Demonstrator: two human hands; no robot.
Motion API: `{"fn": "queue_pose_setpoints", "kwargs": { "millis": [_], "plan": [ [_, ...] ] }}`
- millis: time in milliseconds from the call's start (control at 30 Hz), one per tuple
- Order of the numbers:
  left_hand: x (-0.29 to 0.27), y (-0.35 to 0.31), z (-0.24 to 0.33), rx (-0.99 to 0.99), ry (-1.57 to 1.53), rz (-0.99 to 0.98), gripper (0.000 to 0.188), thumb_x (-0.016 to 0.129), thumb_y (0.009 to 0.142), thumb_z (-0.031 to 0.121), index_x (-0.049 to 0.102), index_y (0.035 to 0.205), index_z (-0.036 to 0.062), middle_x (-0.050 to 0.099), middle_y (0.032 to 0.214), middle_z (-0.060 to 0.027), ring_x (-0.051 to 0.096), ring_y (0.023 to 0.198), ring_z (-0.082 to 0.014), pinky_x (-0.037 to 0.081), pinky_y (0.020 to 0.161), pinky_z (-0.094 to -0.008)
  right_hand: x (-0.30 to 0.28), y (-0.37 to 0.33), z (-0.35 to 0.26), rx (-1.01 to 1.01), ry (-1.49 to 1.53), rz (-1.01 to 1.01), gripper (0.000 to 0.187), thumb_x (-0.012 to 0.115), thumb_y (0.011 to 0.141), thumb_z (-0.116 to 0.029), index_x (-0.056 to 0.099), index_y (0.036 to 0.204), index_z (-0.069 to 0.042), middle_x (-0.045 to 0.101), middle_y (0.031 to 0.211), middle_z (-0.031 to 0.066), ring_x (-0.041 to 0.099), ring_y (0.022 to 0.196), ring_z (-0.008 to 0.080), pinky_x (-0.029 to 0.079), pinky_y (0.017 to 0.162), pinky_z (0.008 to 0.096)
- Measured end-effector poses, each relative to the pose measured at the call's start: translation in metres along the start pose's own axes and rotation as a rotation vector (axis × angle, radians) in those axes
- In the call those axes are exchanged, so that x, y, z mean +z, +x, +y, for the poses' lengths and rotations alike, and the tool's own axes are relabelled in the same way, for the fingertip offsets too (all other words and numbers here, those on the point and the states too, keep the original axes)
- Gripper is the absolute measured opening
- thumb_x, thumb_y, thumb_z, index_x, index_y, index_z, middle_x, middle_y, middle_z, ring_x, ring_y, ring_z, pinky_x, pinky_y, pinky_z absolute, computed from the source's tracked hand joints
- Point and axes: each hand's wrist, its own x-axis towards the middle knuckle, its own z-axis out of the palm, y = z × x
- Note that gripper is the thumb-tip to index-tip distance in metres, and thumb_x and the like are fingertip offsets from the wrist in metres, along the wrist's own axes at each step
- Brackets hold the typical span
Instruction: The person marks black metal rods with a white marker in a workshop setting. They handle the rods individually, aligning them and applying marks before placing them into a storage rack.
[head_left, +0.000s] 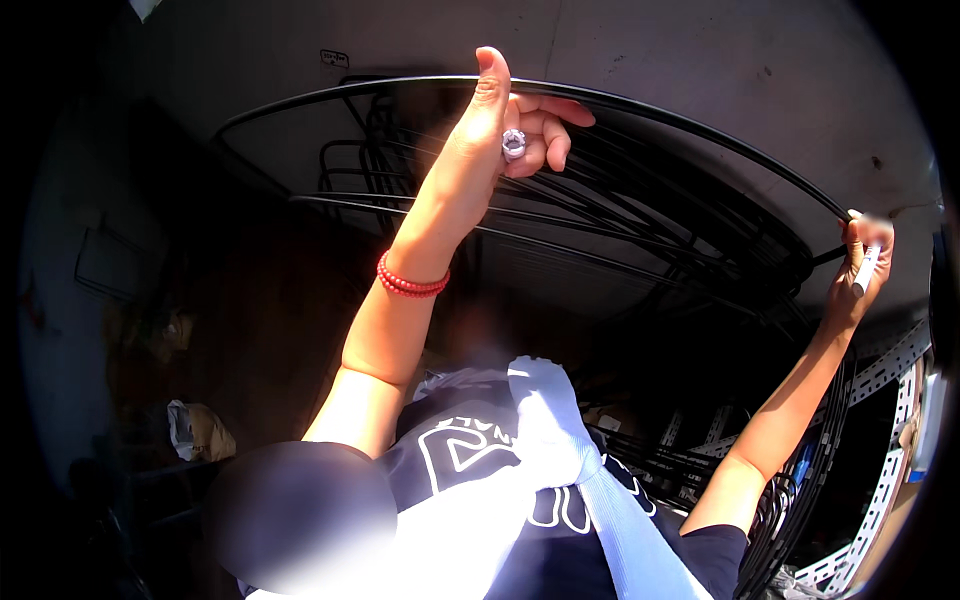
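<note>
A white perforated metal rack (889,470) is struck by hard, bright light. Beyond the rack, a grey surface (640,40) is marked with dark spots. Well to the rack's left, a paper bag (208,434) is half swallowed by shadow; farther left, a dim greyish wall (58,250) is seen.

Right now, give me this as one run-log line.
left hand: at black rod, small pale round piece at palm | right hand: near rod's right end, holding white stick | left wrist: red bead bracelet
</note>
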Motion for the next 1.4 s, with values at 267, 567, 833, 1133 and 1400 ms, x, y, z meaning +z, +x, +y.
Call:
{"fn": "queue_pose_setpoints", "kwargs": {
  "millis": [267,567,833,1133,1400],
  "plan": [
    [-0.035,-0.027,0.028,0.044,0.647,0.262,0.013,0.066,0.077,0.006,0.062,0.090,0.0032,0.048,0.065,0.0065,0.038,0.056,0.0002,0.032,0.052,-0.0139,-0.005,0.002,-0.002,0.126,-0.015,0.057,0.020,0.063,0.079,-0.005,0.044,0.075,-0.007,0.059,0.081,0.0081,0.054,0.078,0.0131,0.047,0.079,0.0266],
    [0.011,0.039,-0.040,0.220,1.220,0.191,0.029,0.067,0.072,0.004,0.062,0.099,0.0110,0.053,0.090,-0.0029,0.051,0.070,-0.0139,0.044,0.062,-0.0242,-0.051,-0.003,0.065,0.179,-0.125,0.078,0.019,0.061,0.081,-0.008,0.044,0.073,-0.007,0.060,0.080,0.0082,0.056,0.081,0.0139,0.048,0.082,0.0281],
    [0.056,0.084,-0.094,0.280,1.227,0.082,0.019,0.065,0.075,0.010,0.062,0.093,0.0080,0.057,0.091,-0.0022,0.054,0.080,-0.0168,0.045,0.070,-0.0258,-0.087,-0.012,0.147,0.098,-0.256,0.063,0.020,0.061,0.082,-0.012,0.045,0.072,-0.008,0.060,0.082,0.0072,0.057,0.082,0.0142,0.049,0.081,0.0281],
    [0.081,0.107,-0.098,0.382,1.328,-0.126,0.016,0.064,0.076,0.013,0.063,0.090,0.0061,0.056,0.076,0.0003,0.044,0.071,-0.0157,0.041,0.064,-0.0259,-0.092,-0.010,0.162,0.063,-0.241,0.079,0.019,0.060,0.082,-0.011,0.044,0.072,-0.009,0.061,0.081,0.0064,0.058,0.083,0.0127,0.045,0.087,0.0295],
    [0.104,0.092,-0.097,0.381,1.344,-0.140,0.014,0.064,0.076,0.012,0.063,0.088,0.0052,0.055,0.072,0.0002,0.043,0.068,-0.0152,0.040,0.062,-0.0256,-0.101,-0.029,0.158,-0.018,-0.193,0.201,0.021,0.062,0.079,-0.005,0.043,0.071,-0.009,0.062,0.079,0.0054,0.057,0.078,0.0109,0.044,0.088,0.0288]
  ]
}}
